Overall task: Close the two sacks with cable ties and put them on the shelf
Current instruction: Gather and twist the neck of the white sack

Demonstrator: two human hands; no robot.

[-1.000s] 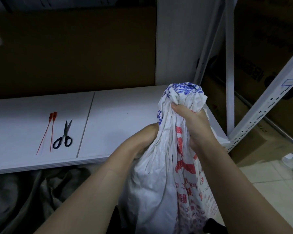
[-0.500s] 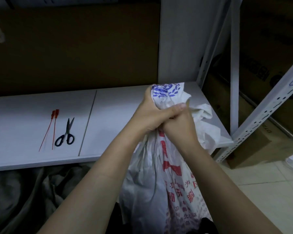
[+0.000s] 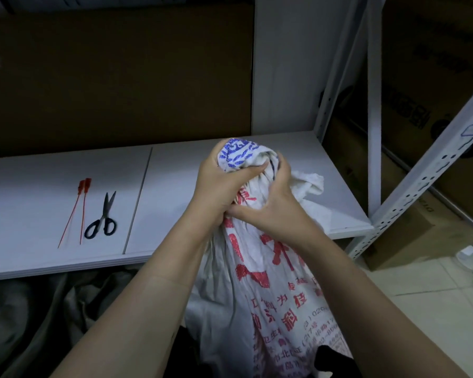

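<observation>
The left hand [image 3: 221,192] has come up from behind the sack [image 3: 268,268] to join the right hand [image 3: 276,208], and both now clamp the gathered neck just under its blue-printed top. A loose flap [image 3: 309,184] spills out beyond the right hand. I judge it should be tucked into the bunch and the neck twisted tight. One hand could then hold the neck alone while the other reaches well to the left for the red cable ties [image 3: 78,211], which lie beside the scissors [image 3: 102,219] on the shelf [image 3: 175,203]. The right fingertips are hidden behind the neck, and the sack's base is cut off. The second sack cannot be made out, and the dim grey cloth [image 3: 38,309] below the left forearm is unclear.
</observation>
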